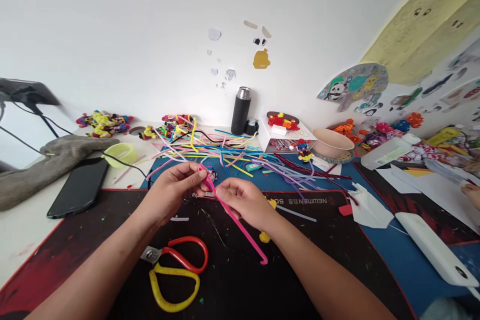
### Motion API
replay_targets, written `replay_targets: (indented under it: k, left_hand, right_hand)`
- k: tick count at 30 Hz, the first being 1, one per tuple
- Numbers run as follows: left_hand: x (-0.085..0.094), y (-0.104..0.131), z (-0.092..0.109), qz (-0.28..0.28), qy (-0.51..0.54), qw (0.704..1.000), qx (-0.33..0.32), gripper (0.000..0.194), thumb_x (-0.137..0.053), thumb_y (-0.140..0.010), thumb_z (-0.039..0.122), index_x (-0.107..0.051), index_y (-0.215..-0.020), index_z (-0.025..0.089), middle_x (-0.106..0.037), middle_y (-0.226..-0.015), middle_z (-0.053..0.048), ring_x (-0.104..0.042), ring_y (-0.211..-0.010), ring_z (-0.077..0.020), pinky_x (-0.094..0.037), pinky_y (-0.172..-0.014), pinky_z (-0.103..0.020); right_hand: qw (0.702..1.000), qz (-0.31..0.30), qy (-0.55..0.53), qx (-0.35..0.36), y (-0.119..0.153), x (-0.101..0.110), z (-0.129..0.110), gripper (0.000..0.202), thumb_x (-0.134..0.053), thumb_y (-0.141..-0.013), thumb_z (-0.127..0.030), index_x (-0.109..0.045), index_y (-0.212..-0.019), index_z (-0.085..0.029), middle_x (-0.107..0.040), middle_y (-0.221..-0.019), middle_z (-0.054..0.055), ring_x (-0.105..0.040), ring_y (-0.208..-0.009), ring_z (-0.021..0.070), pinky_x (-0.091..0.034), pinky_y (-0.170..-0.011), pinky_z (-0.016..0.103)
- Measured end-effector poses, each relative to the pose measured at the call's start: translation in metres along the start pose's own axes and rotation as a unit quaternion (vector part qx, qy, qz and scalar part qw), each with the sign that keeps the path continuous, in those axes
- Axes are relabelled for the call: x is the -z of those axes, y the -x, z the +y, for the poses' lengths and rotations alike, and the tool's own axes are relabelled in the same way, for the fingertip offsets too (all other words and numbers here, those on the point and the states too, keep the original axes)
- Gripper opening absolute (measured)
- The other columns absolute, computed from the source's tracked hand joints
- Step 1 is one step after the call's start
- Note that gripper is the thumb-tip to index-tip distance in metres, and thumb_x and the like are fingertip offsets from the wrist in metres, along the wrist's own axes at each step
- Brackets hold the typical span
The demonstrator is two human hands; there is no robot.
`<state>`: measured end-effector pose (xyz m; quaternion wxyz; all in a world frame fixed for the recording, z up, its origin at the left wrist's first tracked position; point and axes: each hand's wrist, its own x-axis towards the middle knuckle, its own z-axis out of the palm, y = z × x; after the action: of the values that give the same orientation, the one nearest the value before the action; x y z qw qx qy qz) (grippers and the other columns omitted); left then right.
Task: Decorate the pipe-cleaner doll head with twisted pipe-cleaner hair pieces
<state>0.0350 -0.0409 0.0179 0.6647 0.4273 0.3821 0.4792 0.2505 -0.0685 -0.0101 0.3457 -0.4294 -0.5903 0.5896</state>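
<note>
A bright pink pipe cleaner (pixel 243 230) runs slantwise between my hands, its lower end bent into a small hook above the black mat (pixel 240 285). Near its upper end, my left hand (pixel 183 187) pinches it between thumb and fingers. My right hand (pixel 243 200) is closed around it a little lower down. Scissors (pixel 180 265) with one red and one yellow handle lie on the mat below my left hand, their blades partly hidden by my left forearm. Small yellow pieces (pixel 265 236) lie beside my right wrist, partly covered by it.
Many coloured pipe cleaners (pixel 210 145) are piled behind my hands. A black thermos (pixel 242 110) stands by the wall, near a white box (pixel 283 135) and a beige bowl (pixel 332 142). A phone (pixel 80 187) lies left; a white device (pixel 437 247) lies right. Another person's hand (pixel 471 194) shows at the right edge.
</note>
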Motion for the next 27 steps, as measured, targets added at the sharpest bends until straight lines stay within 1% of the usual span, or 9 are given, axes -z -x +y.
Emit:
replay_targets:
  k: [3,5,8,12,15,18,20,23,27]
  left_hand:
    - [0.003,-0.002,0.000,0.016,0.014,1.000,0.001,0.044,-0.107,-0.059,0.047,-0.080,-0.078,0.017,-0.075,-0.066,-0.003,-0.067,-0.061,-0.0134,-0.057,-0.060,-0.021]
    - [0.005,-0.003,0.001,0.030,0.030,0.999,0.007,0.047,-0.108,-0.056,0.046,-0.079,-0.077,0.016,-0.074,-0.065,-0.002,-0.066,-0.061,-0.0131,-0.056,-0.059,-0.021]
    - [0.006,-0.003,0.005,0.049,0.044,0.998,0.008,0.048,-0.109,-0.053,0.046,-0.077,-0.074,0.016,-0.070,-0.061,0.000,-0.062,-0.056,-0.0107,-0.050,-0.052,-0.018]
    - [0.002,-0.002,0.010,0.074,0.030,0.997,-0.017,0.051,-0.108,-0.053,0.049,-0.073,-0.071,0.017,-0.067,-0.057,0.002,-0.059,-0.052,-0.0100,-0.046,-0.048,-0.018]
    - [0.001,-0.002,0.009,0.064,0.010,0.998,-0.018,0.051,-0.105,-0.057,0.054,-0.072,-0.070,0.017,-0.067,-0.056,0.001,-0.058,-0.049,-0.0104,-0.046,-0.047,-0.019]
    - [0.000,-0.001,0.008,0.045,0.008,0.999,-0.004,0.048,-0.105,-0.058,0.049,-0.073,-0.072,0.017,-0.068,-0.056,0.001,-0.058,-0.049,-0.0107,-0.045,-0.047,-0.020]
    - [-0.001,-0.001,0.008,0.035,0.012,0.999,0.005,0.046,-0.106,-0.057,0.045,-0.073,-0.073,0.017,-0.067,-0.055,0.002,-0.058,-0.048,-0.0106,-0.044,-0.046,-0.019]
    - [-0.002,0.000,0.007,0.016,0.017,0.999,0.023,0.047,-0.106,-0.058,0.046,-0.071,-0.070,0.016,-0.066,-0.055,0.002,-0.057,-0.047,-0.0096,-0.044,-0.045,-0.019]
    - [-0.001,-0.003,0.000,-0.001,0.036,0.998,0.045,0.046,-0.106,-0.058,0.043,-0.072,-0.069,0.016,-0.067,-0.057,0.002,-0.057,-0.047,-0.0082,-0.044,-0.045,-0.019]
  right_hand:
    - [0.999,-0.016,-0.032,0.004,-0.013,-0.011,-0.006,0.044,-0.075,-0.096,-0.063,-0.068,-0.101,-0.020,-0.059,-0.063,-0.006,-0.048,-0.045,0.0087,-0.035,-0.045,0.023]
    - [0.998,-0.019,-0.055,0.006,-0.020,-0.016,-0.012,0.043,-0.077,-0.093,-0.061,-0.066,-0.095,-0.020,-0.058,-0.060,-0.007,-0.045,-0.043,0.0081,-0.033,-0.043,0.023]
    - [0.998,-0.010,-0.068,0.014,-0.028,-0.021,-0.021,0.044,-0.079,-0.090,-0.062,-0.063,-0.089,-0.021,-0.055,-0.057,-0.008,-0.045,-0.042,0.0085,-0.033,-0.042,0.023]
    - [0.997,0.003,-0.079,0.016,-0.035,-0.026,-0.029,0.050,-0.079,-0.086,-0.069,-0.062,-0.087,-0.022,-0.058,-0.060,-0.007,-0.047,-0.044,0.0093,-0.035,-0.042,0.023]
    - [0.997,0.005,-0.075,0.020,-0.035,-0.029,-0.030,0.051,-0.080,-0.085,-0.070,-0.063,-0.086,-0.022,-0.060,-0.065,-0.006,-0.046,-0.046,0.0090,-0.034,-0.044,0.024]
    - [0.998,0.012,-0.045,0.030,-0.034,-0.027,-0.025,0.049,-0.083,-0.083,-0.066,-0.065,-0.088,-0.021,-0.067,-0.074,-0.002,-0.051,-0.054,0.0103,-0.039,-0.050,0.025]
    - [0.999,0.017,-0.036,0.027,-0.033,-0.024,-0.020,0.047,-0.084,-0.083,-0.064,-0.065,-0.089,-0.021,-0.065,-0.071,-0.003,-0.051,-0.056,0.0109,-0.040,-0.052,0.025]
    - [0.999,0.010,-0.040,0.010,-0.031,-0.020,-0.012,0.043,-0.079,-0.088,-0.062,-0.065,-0.094,-0.021,-0.060,-0.065,-0.005,-0.046,-0.047,0.0099,-0.037,-0.046,0.025]
    - [0.999,-0.008,-0.020,0.024,-0.024,-0.019,-0.007,0.037,-0.072,-0.095,-0.057,-0.066,-0.092,-0.020,-0.055,-0.060,-0.006,-0.044,-0.044,0.0092,-0.035,-0.045,0.025]
